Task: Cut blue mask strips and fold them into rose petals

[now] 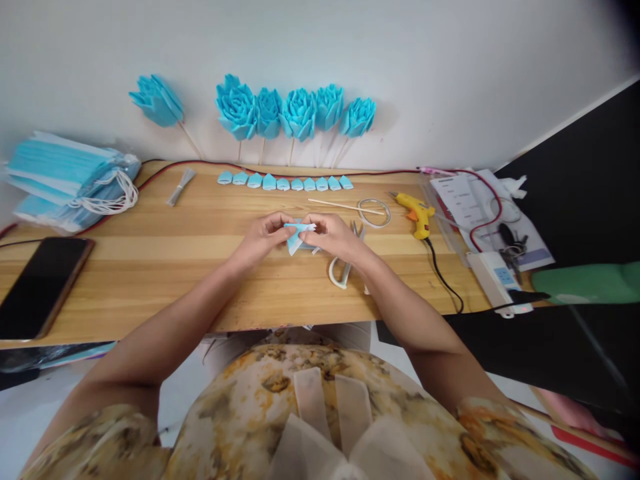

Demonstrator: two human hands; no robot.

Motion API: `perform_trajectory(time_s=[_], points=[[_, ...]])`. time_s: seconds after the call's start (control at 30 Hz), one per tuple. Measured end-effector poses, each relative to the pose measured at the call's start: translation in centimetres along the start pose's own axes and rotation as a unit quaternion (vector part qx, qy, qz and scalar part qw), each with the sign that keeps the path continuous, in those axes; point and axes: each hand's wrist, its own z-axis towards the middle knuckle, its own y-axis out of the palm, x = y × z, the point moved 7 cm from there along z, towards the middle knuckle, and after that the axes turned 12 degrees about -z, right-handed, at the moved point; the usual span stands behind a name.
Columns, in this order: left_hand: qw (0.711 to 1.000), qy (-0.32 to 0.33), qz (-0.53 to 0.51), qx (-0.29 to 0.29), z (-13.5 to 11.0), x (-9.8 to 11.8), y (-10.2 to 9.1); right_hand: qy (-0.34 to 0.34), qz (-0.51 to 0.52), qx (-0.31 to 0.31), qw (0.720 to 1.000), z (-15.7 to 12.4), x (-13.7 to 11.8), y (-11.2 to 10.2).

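Over the middle of the wooden table (165,267), my left hand (263,237) and my right hand (333,235) both pinch a small folded piece of blue mask fabric (297,235). The fingers of both hands are closed on its edges. White-handled scissors (343,270) lie just under my right wrist. A row of several folded blue petals (285,181) lies on the table behind my hands.
Several blue fabric roses on sticks (280,113) lean on the wall. A stack of blue face masks (70,180) sits far left, a dark phone (40,283) front left. A wooden stick (340,205), wire coil (375,212), yellow glue gun (419,215) and power strip (497,280) lie to the right.
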Motion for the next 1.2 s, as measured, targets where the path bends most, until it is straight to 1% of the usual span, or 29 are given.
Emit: perform_trajectory(time_s=[0.1, 0.23, 0.33, 0.47, 0.57, 0.63, 0.83, 0.9, 0.97, 1.03, 1.1, 1.13, 1.2], points=[[0.999, 0.004, 0.035, -0.013, -0.1, 0.5, 0.2, -0.004, -0.032, -0.006, 0.999, -0.1, -0.3, -0.2], [0.998, 0.015, 0.063, -0.017, -0.1, 0.9, 0.1, 0.004, -0.046, -0.025, 0.999, -0.2, -0.2, -0.2], [0.999, 0.009, 0.040, -0.014, -0.1, 0.6, 0.0, 0.000, -0.069, -0.010, 0.998, -0.2, 0.0, -0.5], [1.000, -0.017, 0.008, -0.009, 0.2, -0.5, -0.4, -0.007, -0.086, 0.012, 0.996, -0.1, 0.0, -0.9], [0.999, -0.040, -0.022, -0.006, 0.3, -1.2, -0.7, -0.005, -0.086, 0.012, 0.996, -0.1, 0.0, -0.9], [0.999, -0.043, -0.024, -0.012, 0.4, -1.1, -0.6, -0.003, -0.092, 0.011, 0.996, -0.1, -0.1, -0.9], [0.995, -0.017, 0.079, -0.064, -0.2, 0.2, 0.7, -0.015, -0.099, 0.000, 0.995, -0.1, -0.3, -0.6], [0.993, -0.008, 0.101, -0.064, -0.3, 0.3, 0.9, -0.014, -0.111, 0.002, 0.994, -0.1, -0.2, -0.5], [0.994, -0.005, 0.097, -0.056, -0.2, 0.1, 0.7, -0.017, -0.127, 0.007, 0.992, -0.1, -0.2, -0.5], [0.998, -0.009, 0.058, -0.039, 0.1, -0.2, 0.2, -0.030, -0.123, 0.027, 0.992, -0.1, -0.5, -0.9], [1.000, -0.020, 0.002, -0.012, 0.3, -0.5, -0.4, -0.061, -0.114, 0.081, 0.988, -0.3, -1.1, -2.0], [0.999, -0.029, -0.025, 0.000, 0.4, -0.6, -0.7, -0.086, -0.124, 0.117, 0.982, -0.5, -1.6, -2.6], [0.997, -0.048, -0.066, 0.015, 0.5, -0.7, -1.0, -0.151, -0.182, 0.171, 0.956, -0.9, -2.6, -3.5]])
